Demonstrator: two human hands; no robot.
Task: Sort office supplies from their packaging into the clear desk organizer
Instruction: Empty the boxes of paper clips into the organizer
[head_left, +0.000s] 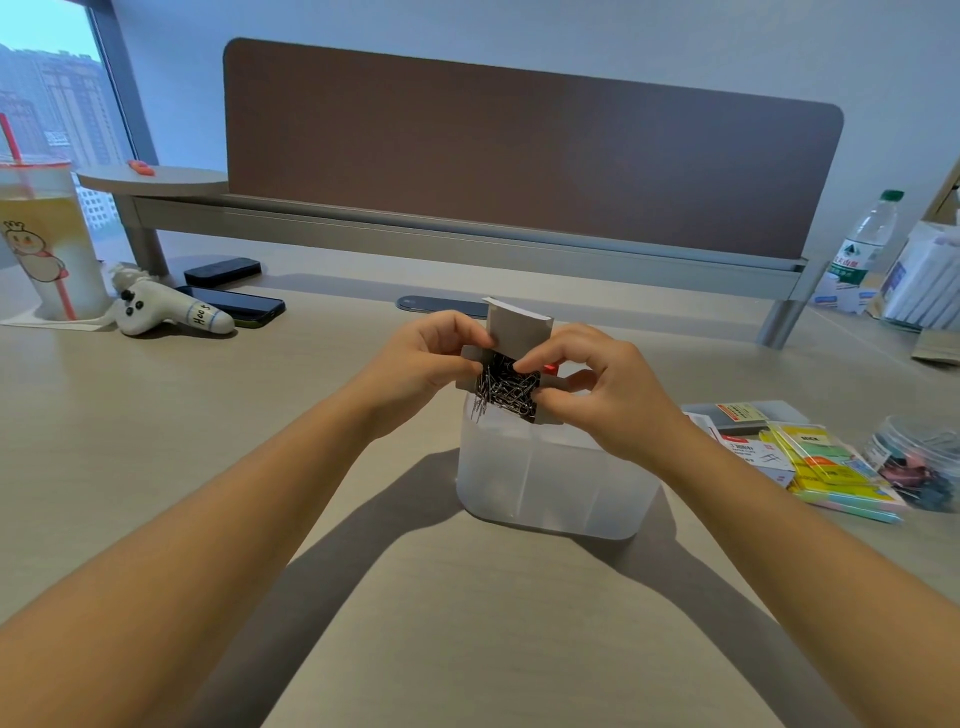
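1. Pale wood-grain desk (156, 467) fills the near ground, with both bare forearms reaching forward across it.
2. Standing on the desk between the arms is the clear desk organizer (550, 478), a frosted tub split by inner walls into compartments.
3. Directly above the organizer's far rim, the two hands hold an opened paper clip box (511, 358), its flaps spread and one flap standing upright at the back.
4. The left hand (415, 364) pinches the box's left flap with curled fingers; the right hand (608, 389) pinches its right side, fingers curled round the edge.
5. Silver paper clips (506, 392) fill the open box, and a few hang over its lower left edge above the organizer's back left compartment.
6. To the right of the organizer lie packs of sticky notes (826, 462), another small supply box (753, 452) and a clear jar of binder clips (914, 462).
7. Further left on the desk sit a plush toy (171, 312), two dark phones (234, 304) and a drink cup with a red straw (47, 244).
8. At the back stands a brown divider panel (519, 150), with a water bottle (862, 244) at its right end and a window (52, 88) at far left.
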